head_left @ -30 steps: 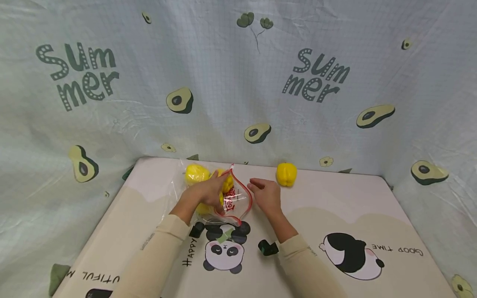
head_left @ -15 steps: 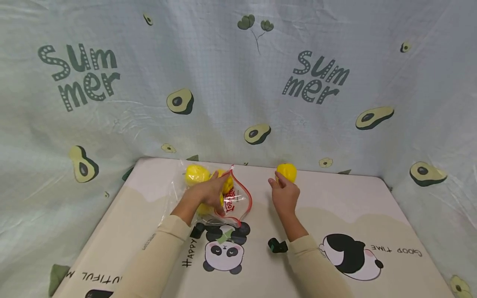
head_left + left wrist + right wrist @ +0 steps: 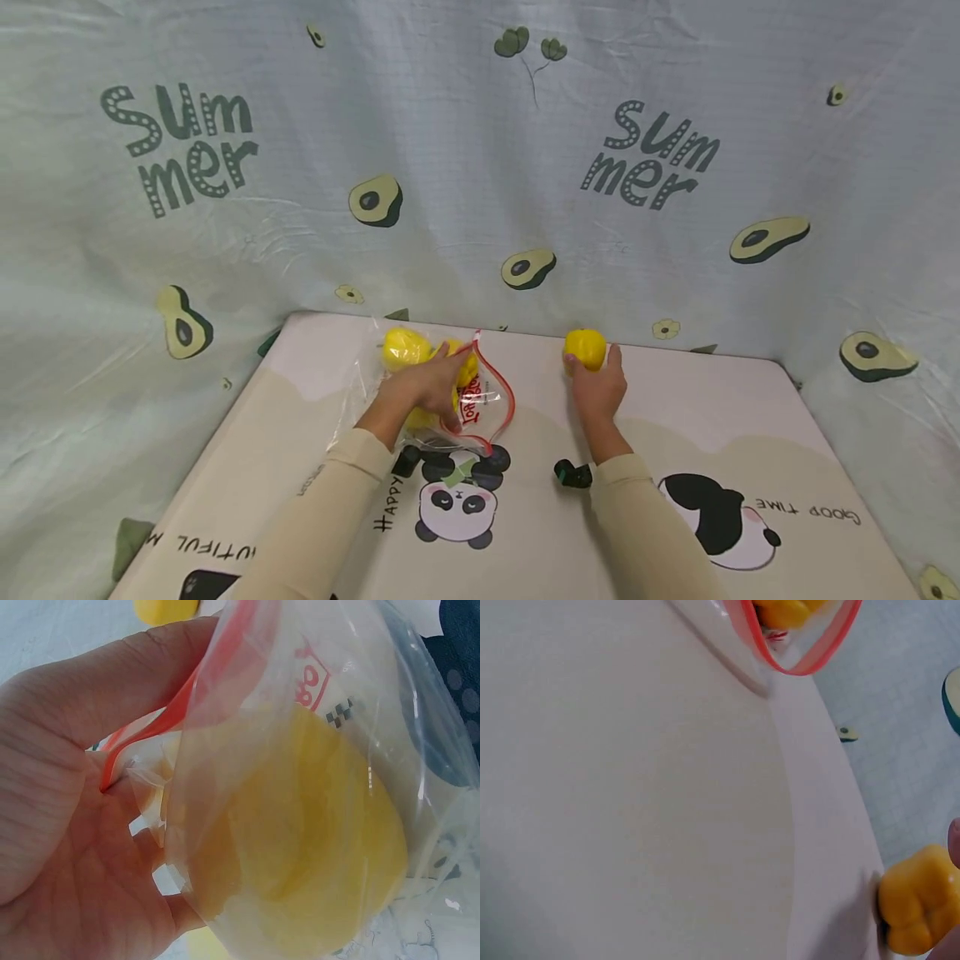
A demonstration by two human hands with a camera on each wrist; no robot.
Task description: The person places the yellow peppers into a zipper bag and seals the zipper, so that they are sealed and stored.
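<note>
A clear zip bag (image 3: 491, 396) with a red-edged mouth lies on the table, several yellow bell peppers (image 3: 405, 347) inside it. The mouth gapes toward the right. My left hand (image 3: 427, 389) holds the bag near its mouth, thumb and fingers spread apart along the red edge. In the left wrist view, a large yellow pepper (image 3: 300, 840) shows through the plastic beside the palm. At the back of the table, my right hand (image 3: 600, 390) is at a loose yellow bell pepper (image 3: 586, 346), thumb over its near left side and a finger upright along its right.
The pale table (image 3: 525, 517) has printed pandas and lettering. Close behind the loose pepper hangs a light curtain (image 3: 450, 167) with avocado prints. A dark object (image 3: 206, 585) lies at the front left.
My right hand has moved from beside the bag's mouth, rightward and back, to the loose pepper. The left hand has stayed on the bag. The head view has shifted slightly.
</note>
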